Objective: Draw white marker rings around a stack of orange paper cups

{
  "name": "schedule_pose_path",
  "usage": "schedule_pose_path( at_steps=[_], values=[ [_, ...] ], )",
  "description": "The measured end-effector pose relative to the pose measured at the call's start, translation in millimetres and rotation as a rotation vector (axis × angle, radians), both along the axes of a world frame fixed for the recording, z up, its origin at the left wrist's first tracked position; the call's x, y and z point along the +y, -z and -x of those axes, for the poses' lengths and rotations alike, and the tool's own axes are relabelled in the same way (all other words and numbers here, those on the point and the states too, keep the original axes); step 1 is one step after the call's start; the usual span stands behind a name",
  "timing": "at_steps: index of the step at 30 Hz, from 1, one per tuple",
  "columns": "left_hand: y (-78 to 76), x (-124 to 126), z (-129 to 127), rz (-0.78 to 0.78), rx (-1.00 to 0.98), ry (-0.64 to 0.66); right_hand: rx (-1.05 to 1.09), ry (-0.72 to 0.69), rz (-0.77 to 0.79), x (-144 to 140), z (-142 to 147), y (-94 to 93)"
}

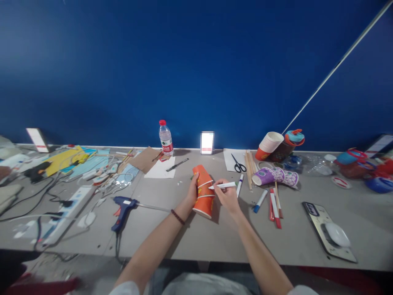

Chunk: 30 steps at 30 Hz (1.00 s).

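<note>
while left hand (193, 191) wraps orange paper cup stack (203, 191) at table (196, 237) centre, right hand (226, 194) pinches white marker (222, 185), tip on cup. judged light, thin-walled, crushable: grip mid-wall, gently.

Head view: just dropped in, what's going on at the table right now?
A person sits at a cluttered grey table. Their left hand steadies an orange paper cup lying tilted on the table, while the right hand holds a white marker with its tip at the cup's side. More markers and a purple patterned cup lie to the right, scissors behind, and a blue glue gun to the left.
</note>
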<state>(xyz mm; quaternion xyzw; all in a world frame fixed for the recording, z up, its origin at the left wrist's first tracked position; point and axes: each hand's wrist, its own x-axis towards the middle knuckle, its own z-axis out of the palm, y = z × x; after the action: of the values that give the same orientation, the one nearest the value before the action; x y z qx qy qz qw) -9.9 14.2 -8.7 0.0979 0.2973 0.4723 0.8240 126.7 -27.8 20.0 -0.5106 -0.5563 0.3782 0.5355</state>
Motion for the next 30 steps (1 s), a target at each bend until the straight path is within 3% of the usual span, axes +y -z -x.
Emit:
schedule_pose_path(
  at_steps=[20,30],
  values=[
    [0.0,-1.7,-1.0,-0.019,0.047,-0.007,-0.016,-0.001,0.021,2.6,-3.3,-0.1],
    [1.4,0.0,-3.0,-0.042,0.029,-0.028,0.078,0.017,-0.008,2.2,-1.8,-2.5]
  ],
)
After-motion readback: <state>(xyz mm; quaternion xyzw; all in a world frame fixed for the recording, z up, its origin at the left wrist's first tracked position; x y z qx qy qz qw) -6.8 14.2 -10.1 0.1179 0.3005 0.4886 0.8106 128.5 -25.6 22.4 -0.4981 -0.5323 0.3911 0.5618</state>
